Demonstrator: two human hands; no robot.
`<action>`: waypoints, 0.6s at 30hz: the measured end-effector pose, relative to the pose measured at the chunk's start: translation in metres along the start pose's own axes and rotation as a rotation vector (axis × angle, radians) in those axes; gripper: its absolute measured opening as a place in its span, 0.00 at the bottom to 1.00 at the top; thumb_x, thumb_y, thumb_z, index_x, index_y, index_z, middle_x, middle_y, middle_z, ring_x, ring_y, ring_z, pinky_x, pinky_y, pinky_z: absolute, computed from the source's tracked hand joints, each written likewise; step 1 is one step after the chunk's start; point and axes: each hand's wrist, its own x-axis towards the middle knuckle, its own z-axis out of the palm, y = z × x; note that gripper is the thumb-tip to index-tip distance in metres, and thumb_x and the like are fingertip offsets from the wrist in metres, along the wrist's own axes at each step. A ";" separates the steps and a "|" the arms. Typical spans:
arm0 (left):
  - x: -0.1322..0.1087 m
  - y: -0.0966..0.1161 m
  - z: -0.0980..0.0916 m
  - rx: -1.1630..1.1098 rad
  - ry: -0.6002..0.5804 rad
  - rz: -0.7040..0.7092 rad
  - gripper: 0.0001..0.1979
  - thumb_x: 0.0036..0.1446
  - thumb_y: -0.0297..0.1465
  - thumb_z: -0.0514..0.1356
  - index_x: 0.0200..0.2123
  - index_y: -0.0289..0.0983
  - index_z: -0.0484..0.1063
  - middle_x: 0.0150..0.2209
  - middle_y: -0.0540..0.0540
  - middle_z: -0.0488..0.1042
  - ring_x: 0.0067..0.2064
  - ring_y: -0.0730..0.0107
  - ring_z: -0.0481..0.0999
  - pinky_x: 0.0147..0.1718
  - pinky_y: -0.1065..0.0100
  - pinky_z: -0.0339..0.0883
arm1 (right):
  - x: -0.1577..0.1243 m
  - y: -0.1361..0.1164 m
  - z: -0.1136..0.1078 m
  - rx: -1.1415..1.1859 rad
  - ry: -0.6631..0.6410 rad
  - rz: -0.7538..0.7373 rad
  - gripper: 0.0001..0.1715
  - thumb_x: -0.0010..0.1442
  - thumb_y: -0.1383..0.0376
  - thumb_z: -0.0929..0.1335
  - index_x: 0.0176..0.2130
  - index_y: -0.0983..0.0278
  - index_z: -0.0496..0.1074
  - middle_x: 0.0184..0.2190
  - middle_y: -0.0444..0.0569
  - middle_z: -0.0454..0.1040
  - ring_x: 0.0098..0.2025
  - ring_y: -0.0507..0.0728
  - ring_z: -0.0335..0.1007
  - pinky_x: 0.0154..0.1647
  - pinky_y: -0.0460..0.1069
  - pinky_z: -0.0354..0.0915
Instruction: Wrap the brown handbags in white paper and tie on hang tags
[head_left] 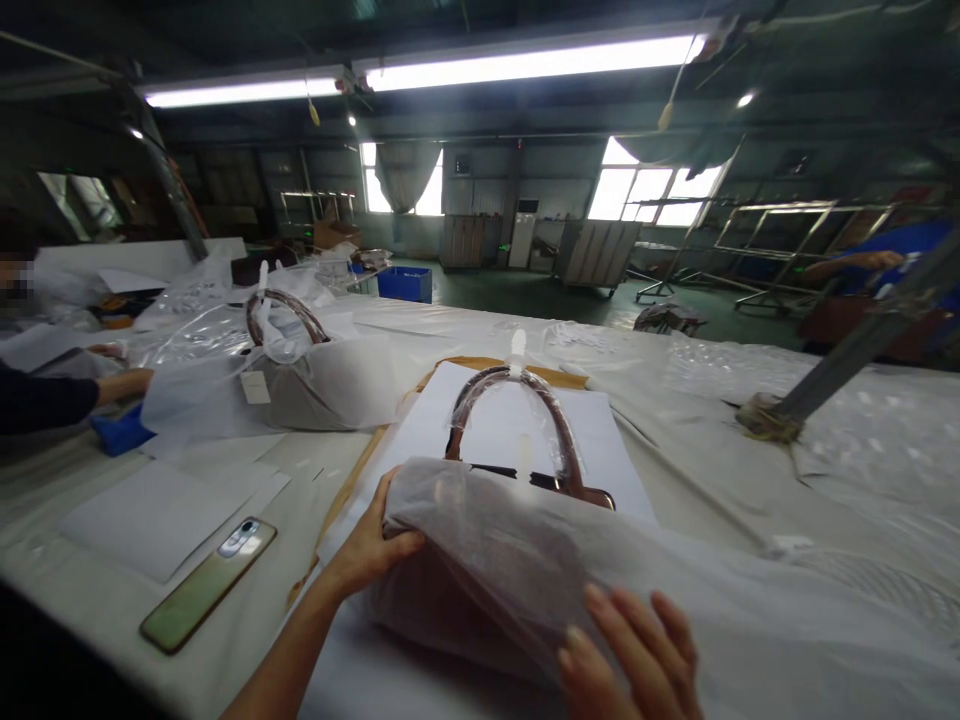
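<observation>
A handbag [517,560] wrapped in white tissue paper stands in front of me, its brown handles [517,420] sticking up in clear plastic. My left hand [371,550] grips the bag's left end, thumb over the paper. Flat against the near side of the wrapped bag lies my right hand [630,650], fingers stretched out. A white sheet [600,440] lies under and behind the bag.
A phone [206,585] lies on the table at my left beside loose white sheets [161,515]. A second wrapped handbag [300,375] stands further back left, where another person's hand [124,385] rests. A slanted metal post [862,350] stands at the right.
</observation>
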 end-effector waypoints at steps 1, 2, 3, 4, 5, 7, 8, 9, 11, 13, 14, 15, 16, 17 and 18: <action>-0.001 0.000 0.000 -0.003 0.004 0.003 0.51 0.47 0.45 0.66 0.66 0.39 0.41 0.62 0.37 0.57 0.61 0.52 0.61 0.61 0.53 0.55 | 0.000 0.003 0.007 0.046 -0.073 -0.054 0.32 0.58 0.72 0.67 0.61 0.61 0.63 0.62 0.51 0.61 0.62 0.61 0.59 0.67 0.61 0.50; -0.001 0.000 0.001 -0.004 0.011 0.005 0.51 0.47 0.45 0.66 0.66 0.39 0.41 0.63 0.36 0.57 0.62 0.51 0.61 0.62 0.53 0.54 | 0.001 0.006 0.014 0.071 -0.135 -0.083 0.27 0.60 0.70 0.67 0.58 0.62 0.66 0.60 0.52 0.65 0.62 0.60 0.60 0.68 0.60 0.47; -0.002 0.001 0.001 -0.002 0.020 0.007 0.50 0.47 0.45 0.66 0.66 0.39 0.42 0.63 0.36 0.56 0.63 0.51 0.60 0.62 0.53 0.53 | 0.002 0.011 0.021 0.075 -0.170 -0.083 0.22 0.62 0.67 0.66 0.55 0.64 0.69 0.57 0.53 0.69 0.61 0.60 0.61 0.68 0.61 0.45; -0.003 0.002 0.002 0.002 0.025 0.011 0.50 0.48 0.46 0.65 0.66 0.39 0.42 0.63 0.36 0.56 0.64 0.51 0.58 0.62 0.53 0.53 | 0.004 0.016 0.028 0.065 -0.195 -0.060 0.20 0.64 0.64 0.65 0.54 0.65 0.69 0.55 0.53 0.70 0.61 0.60 0.62 0.69 0.61 0.42; -0.004 0.002 0.002 0.005 0.028 0.016 0.49 0.48 0.46 0.65 0.66 0.38 0.42 0.63 0.36 0.57 0.64 0.52 0.57 0.63 0.54 0.52 | 0.006 0.021 0.034 0.046 -0.216 -0.037 0.20 0.65 0.61 0.64 0.54 0.66 0.69 0.55 0.54 0.70 0.60 0.60 0.62 0.69 0.62 0.39; -0.005 0.001 0.000 0.008 0.023 0.028 0.48 0.50 0.48 0.64 0.66 0.38 0.42 0.63 0.37 0.58 0.65 0.53 0.56 0.63 0.55 0.53 | 0.011 0.029 0.042 -0.001 -0.272 -0.025 0.23 0.66 0.58 0.62 0.56 0.66 0.68 0.57 0.55 0.69 0.60 0.60 0.62 0.69 0.63 0.34; -0.006 -0.001 -0.002 0.011 0.015 0.032 0.48 0.50 0.48 0.63 0.66 0.38 0.43 0.63 0.36 0.58 0.65 0.53 0.56 0.63 0.55 0.53 | 0.013 0.032 0.043 -0.019 -0.297 -0.032 0.23 0.67 0.58 0.62 0.57 0.65 0.67 0.57 0.56 0.68 0.60 0.60 0.62 0.69 0.63 0.32; -0.008 -0.004 -0.006 0.016 0.000 0.031 0.47 0.51 0.49 0.63 0.66 0.38 0.44 0.63 0.36 0.58 0.65 0.52 0.57 0.63 0.55 0.54 | 0.015 0.035 0.044 -0.032 -0.318 -0.040 0.23 0.67 0.57 0.62 0.57 0.65 0.67 0.58 0.56 0.67 0.60 0.60 0.62 0.68 0.65 0.30; -0.012 -0.008 -0.014 0.071 -0.034 0.020 0.45 0.52 0.50 0.62 0.65 0.37 0.47 0.63 0.35 0.58 0.64 0.51 0.58 0.62 0.53 0.55 | 0.018 0.036 0.045 -0.041 -0.328 -0.025 0.24 0.67 0.55 0.62 0.57 0.63 0.67 0.58 0.57 0.67 0.60 0.62 0.62 0.67 0.67 0.28; -0.017 -0.005 -0.022 0.238 0.069 0.036 0.42 0.53 0.50 0.61 0.64 0.37 0.50 0.63 0.34 0.58 0.64 0.50 0.59 0.62 0.49 0.54 | 0.019 0.035 0.047 -0.032 -0.302 0.022 0.25 0.66 0.52 0.62 0.56 0.62 0.68 0.58 0.57 0.67 0.59 0.63 0.63 0.66 0.69 0.28; -0.021 0.001 -0.024 0.357 0.197 0.074 0.41 0.53 0.49 0.61 0.64 0.37 0.52 0.62 0.34 0.58 0.64 0.49 0.58 0.62 0.47 0.52 | 0.019 0.034 0.048 -0.023 -0.288 0.046 0.26 0.66 0.51 0.62 0.56 0.62 0.68 0.57 0.57 0.68 0.59 0.63 0.63 0.66 0.69 0.29; -0.024 0.010 -0.023 0.477 0.347 0.146 0.38 0.54 0.48 0.60 0.63 0.38 0.54 0.62 0.35 0.58 0.64 0.49 0.57 0.63 0.45 0.51 | 0.019 0.034 0.050 -0.015 -0.281 0.065 0.26 0.65 0.50 0.62 0.55 0.62 0.69 0.57 0.57 0.68 0.58 0.63 0.63 0.66 0.70 0.30; -0.026 0.021 -0.020 0.582 0.477 0.250 0.36 0.55 0.46 0.60 0.62 0.38 0.55 0.62 0.35 0.59 0.64 0.49 0.57 0.63 0.45 0.51 | 0.020 0.033 0.051 -0.010 -0.282 0.075 0.26 0.64 0.50 0.63 0.55 0.61 0.70 0.57 0.57 0.68 0.58 0.63 0.63 0.66 0.69 0.32; -0.028 0.033 -0.013 0.659 0.547 0.375 0.33 0.57 0.44 0.60 0.62 0.39 0.56 0.61 0.36 0.60 0.64 0.50 0.57 0.62 0.46 0.52 | 0.021 0.033 0.052 -0.008 -0.292 0.078 0.25 0.64 0.50 0.64 0.54 0.61 0.70 0.57 0.57 0.68 0.57 0.63 0.63 0.66 0.69 0.34; -0.028 0.046 -0.004 0.718 0.536 0.512 0.31 0.58 0.41 0.59 0.62 0.40 0.56 0.61 0.37 0.60 0.64 0.52 0.58 0.63 0.48 0.53 | 0.022 0.033 0.053 -0.009 -0.310 0.075 0.25 0.63 0.50 0.65 0.53 0.61 0.71 0.58 0.57 0.67 0.56 0.63 0.64 0.65 0.68 0.37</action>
